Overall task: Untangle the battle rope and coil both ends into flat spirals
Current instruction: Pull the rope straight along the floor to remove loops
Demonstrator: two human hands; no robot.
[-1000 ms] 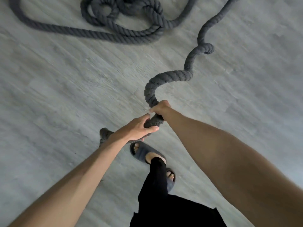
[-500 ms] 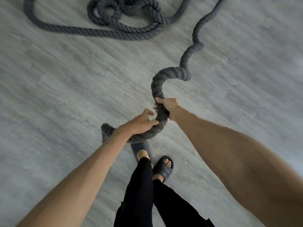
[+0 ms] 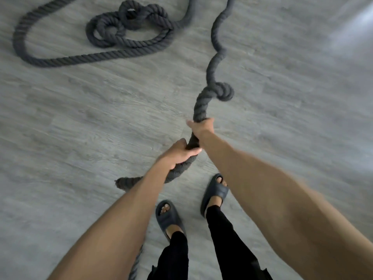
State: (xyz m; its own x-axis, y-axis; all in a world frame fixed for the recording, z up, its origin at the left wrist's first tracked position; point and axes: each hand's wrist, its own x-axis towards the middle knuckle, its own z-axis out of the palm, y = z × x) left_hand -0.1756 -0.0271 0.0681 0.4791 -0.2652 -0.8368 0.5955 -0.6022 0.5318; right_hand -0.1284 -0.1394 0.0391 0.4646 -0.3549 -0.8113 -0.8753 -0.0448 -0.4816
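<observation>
Head view: left hand (image 3: 179,155) and right hand (image 3: 202,128) are both clamped on the rope (image 3: 199,107) near its end, above mid-floor (image 3: 80,122). The tangle (image 3: 129,27) lies at the far-left. Best to pull hand-over-hand and shake out the kink (image 3: 223,91) before it tightens.

Lettering, labels, brands, numbers, signs: none legible anywhere in view
</observation>
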